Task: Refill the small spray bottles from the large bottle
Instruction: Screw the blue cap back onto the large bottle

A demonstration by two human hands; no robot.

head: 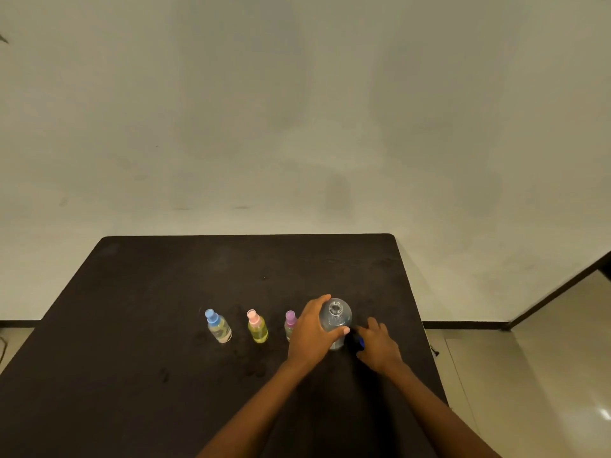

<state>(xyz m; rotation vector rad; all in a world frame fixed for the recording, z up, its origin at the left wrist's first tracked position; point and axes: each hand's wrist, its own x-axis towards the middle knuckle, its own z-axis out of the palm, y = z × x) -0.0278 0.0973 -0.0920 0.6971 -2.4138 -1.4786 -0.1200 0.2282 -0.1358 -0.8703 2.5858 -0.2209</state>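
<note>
The large clear bottle [335, 320] stands upright on the black counter [165, 292], its mouth bare and open to the camera, and the left hand [310, 335] has it in its grip: fingers curled over the far shoulder, thumb pressed on the near side of the body. Just to the right of that grip, the right hand [380, 348] lies low on the counter with its fingertips at a small blue cap [361, 342], most likely the bottle's own. Whether those fingers pinch the cap or only rest against it cannot be told, since that spot is dark and blurred. Immediately left of the grip, partly hidden behind the left hand, stands the purple-capped spray bottle [290, 320]. Further left stands the pink-capped spray bottle [257, 328] with yellowish contents, and furthest from the grip is the blue-capped spray bottle [218, 327]. All three are upright and their spray heads are on. By my reading, the step in hand is the opening of the source bottle, with no refilling begun. Before any liquid can go in, one small bottle needs its spray head twisted off (the purple one is nearest). That calls for the right hand to be free of the cap. Then the large bottle must be lifted and tipped slowly, because the small necks look narrow beside its wide mouth.
</note>
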